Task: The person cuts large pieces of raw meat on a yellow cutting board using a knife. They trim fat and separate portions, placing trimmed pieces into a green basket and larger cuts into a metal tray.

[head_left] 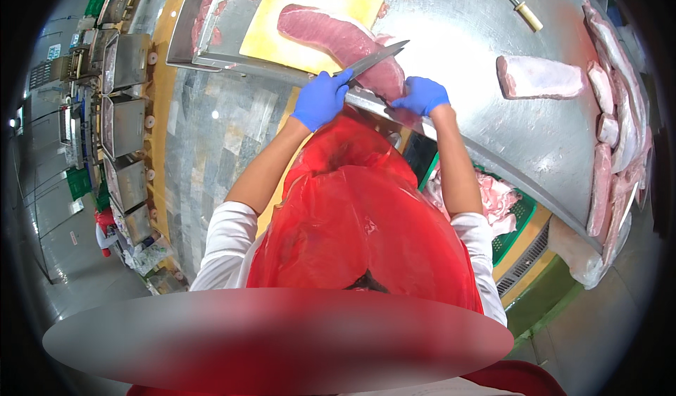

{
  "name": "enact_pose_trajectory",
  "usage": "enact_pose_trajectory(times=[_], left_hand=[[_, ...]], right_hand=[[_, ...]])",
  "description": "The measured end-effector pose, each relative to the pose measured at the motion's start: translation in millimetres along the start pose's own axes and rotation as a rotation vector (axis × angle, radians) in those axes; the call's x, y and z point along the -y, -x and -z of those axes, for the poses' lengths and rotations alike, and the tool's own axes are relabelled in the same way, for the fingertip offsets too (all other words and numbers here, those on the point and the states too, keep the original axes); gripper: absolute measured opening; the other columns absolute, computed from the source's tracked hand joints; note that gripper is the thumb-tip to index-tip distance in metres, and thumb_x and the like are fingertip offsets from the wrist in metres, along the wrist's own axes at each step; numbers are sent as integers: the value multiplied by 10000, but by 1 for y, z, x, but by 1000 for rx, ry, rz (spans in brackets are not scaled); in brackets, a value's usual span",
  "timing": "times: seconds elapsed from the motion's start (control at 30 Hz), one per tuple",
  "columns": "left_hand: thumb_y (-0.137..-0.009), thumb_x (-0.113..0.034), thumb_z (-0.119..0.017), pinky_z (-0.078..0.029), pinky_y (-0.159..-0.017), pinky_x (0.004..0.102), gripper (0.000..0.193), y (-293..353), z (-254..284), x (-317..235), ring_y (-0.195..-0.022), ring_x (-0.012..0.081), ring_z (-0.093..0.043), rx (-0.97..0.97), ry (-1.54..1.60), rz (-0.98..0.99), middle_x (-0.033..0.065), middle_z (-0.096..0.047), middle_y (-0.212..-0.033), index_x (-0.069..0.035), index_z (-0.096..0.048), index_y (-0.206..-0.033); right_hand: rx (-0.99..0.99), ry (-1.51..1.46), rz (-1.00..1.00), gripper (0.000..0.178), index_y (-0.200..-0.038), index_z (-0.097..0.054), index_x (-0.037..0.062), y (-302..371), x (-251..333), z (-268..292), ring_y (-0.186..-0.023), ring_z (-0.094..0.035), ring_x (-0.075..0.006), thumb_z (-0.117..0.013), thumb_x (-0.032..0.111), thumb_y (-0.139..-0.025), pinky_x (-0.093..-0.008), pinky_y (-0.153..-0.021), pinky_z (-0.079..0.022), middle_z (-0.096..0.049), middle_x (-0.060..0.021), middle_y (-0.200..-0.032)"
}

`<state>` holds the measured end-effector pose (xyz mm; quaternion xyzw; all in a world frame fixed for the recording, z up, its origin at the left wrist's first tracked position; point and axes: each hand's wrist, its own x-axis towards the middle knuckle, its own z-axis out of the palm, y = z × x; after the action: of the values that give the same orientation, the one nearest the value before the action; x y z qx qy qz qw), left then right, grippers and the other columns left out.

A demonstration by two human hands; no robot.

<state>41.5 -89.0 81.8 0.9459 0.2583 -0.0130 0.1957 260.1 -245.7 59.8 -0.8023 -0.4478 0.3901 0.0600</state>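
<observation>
A long slab of raw pink meat lies from the yellow cutting board toward the table's near edge. In blue gloves, my left hand is closed round the handle of a knife. Its blade points to the upper right, across the meat's near part; whether it cuts in there I cannot tell. My right hand pinches the meat's near right end at the table edge, where a reddish piece hangs below the fingers. The fingertips are partly hidden.
On the steel table lie a pale block of meat, a rod with a light handle and long cuts piled at the right. A steel tray stands left. Below the edge is a green crate of trimmings.
</observation>
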Motion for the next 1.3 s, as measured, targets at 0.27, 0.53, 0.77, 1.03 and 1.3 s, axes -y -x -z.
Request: enact_pose_trajectory(times=[0.27, 0.53, 0.77, 1.03, 1.3], left_hand=[[-943, -215, -549, -498, -663, 492, 425, -20, -22, 3, -784, 413, -607, -110, -141, -250, 228, -564, -859, -90, -550, -1349], [-968, -199, -510, -498, -665, 501, 428, -29, 3, -10, -777, 413, -597, 175, 103, 5, 234, -555, -932, -109, -519, -1387], [-987, -212, -486, -507, -697, 520, 400, -57, 27, -48, -821, 436, -610, 334, 101, 206, 259, -554, -980, -142, -494, -1380], [-976, -188, -498, -518, -663, 512, 342, -103, 25, -94, -779, 450, -621, 305, -45, 320, 274, -583, -907, -123, -512, -1312], [-967, -172, -500, -512, -684, 497, 316, -104, 35, -105, -803, 434, -619, 274, -103, 359, 247, -594, -861, -128, -541, -1277]], right_hand=[[-53, -213, 382, 670, -1366, -536, 94, -170, -11, 57, -1109, -620, -345, -759, 334, -781, -379, -978, -490, -647, -191, -1185], [116, -70, 362, 374, -932, -712, 17, -168, -3, 62, -864, -676, -345, -695, 376, -829, -418, -803, -520, -709, -188, -926], [229, 146, 387, 317, -910, -738, 27, -187, 0, 82, -859, -686, -384, -643, 317, -825, -435, -794, -534, -706, -225, -900], [317, 307, 502, 292, -929, -747, 40, -199, 10, 106, -867, -700, -372, -621, 273, -805, -428, -761, -549, -714, -209, -952], [455, 434, 649, 288, -947, -758, 56, -218, 26, 109, -853, -699, -329, -644, 247, -766, -424, -737, -541, -720, -191, -963]])
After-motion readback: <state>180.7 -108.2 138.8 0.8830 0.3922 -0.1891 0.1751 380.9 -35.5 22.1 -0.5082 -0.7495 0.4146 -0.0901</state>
